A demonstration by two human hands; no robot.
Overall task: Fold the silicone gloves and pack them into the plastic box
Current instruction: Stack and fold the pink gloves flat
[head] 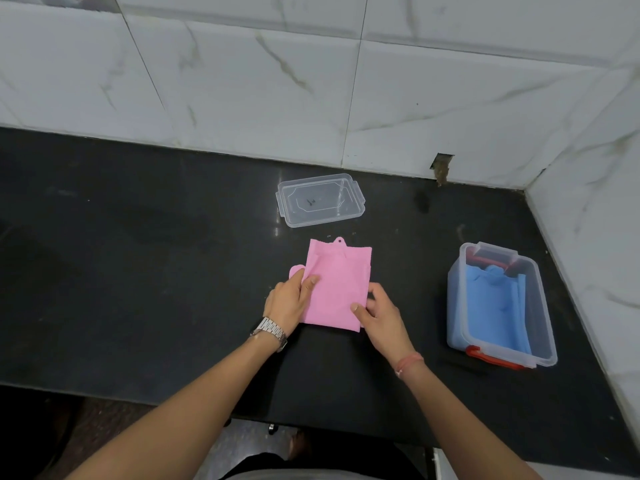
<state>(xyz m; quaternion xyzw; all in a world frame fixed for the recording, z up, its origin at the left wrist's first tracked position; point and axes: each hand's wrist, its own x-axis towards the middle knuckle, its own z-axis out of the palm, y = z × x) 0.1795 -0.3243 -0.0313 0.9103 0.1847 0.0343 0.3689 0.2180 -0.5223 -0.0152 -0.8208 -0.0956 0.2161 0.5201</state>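
No readable text, label, brand or number anywhere; only a small dark mark, too small to make out, under the clear lid (320, 199) lying on the black countertop (138, 271).

The pink silicone glove (334, 285) lies flat on the black worktop (138, 271), about midway between its front edge and the back wall. It is folded into a rough rectangle, with a small hanging tab poking out at its far edge and a rounded fingertip showing at its left side. The clear plastic box (502, 303) stands open near the worktop's right edge, its long side running front to back, with red latches at both ends. A blue silicone glove (495, 306) lies folded inside, covering most of the bottom. The box's clear lid (320, 199) lies flat near the back edge, behind the pink glove.
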